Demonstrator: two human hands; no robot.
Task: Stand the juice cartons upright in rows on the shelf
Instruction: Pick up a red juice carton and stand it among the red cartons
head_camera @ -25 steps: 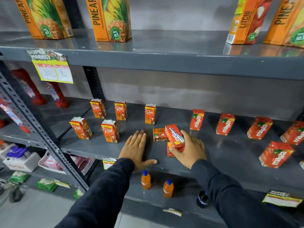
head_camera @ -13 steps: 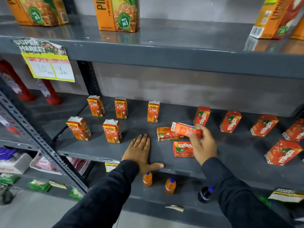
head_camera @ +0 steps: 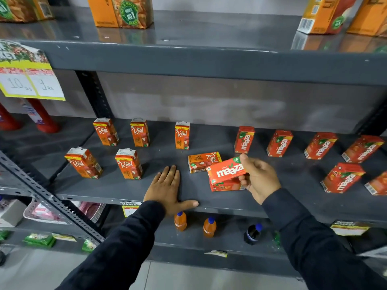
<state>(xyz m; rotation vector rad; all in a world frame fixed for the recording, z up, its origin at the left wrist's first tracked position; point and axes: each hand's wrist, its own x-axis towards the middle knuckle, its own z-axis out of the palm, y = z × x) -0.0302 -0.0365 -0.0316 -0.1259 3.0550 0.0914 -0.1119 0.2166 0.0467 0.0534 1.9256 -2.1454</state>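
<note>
My right hand (head_camera: 258,178) grips a red Maaza carton (head_camera: 226,169), held sideways just above the grey middle shelf (head_camera: 117,187). Under it a second Maaza carton (head_camera: 225,186) lies flat. A Real carton (head_camera: 204,161) lies on its side just behind them. My left hand (head_camera: 167,188) rests flat and open on the shelf near its front edge. Several Real cartons stand upright to the left, the nearest (head_camera: 128,163) by my left hand. Several Maaza cartons stand in rows to the right, one (head_camera: 244,139) just behind my right hand.
Large pineapple and litchi cartons (head_camera: 122,12) stand on the top shelf. A price tag (head_camera: 27,80) hangs at the left. Small orange bottles (head_camera: 180,221) and a dark bottle (head_camera: 252,234) stand on the lower shelf. A slanted metal upright (head_camera: 52,203) crosses the left side. Red bottles (head_camera: 43,118) stand far left.
My right hand has lifted the Maaza carton off the other one and turned it so its label faces me. My left hand has stayed flat on the shelf.
</note>
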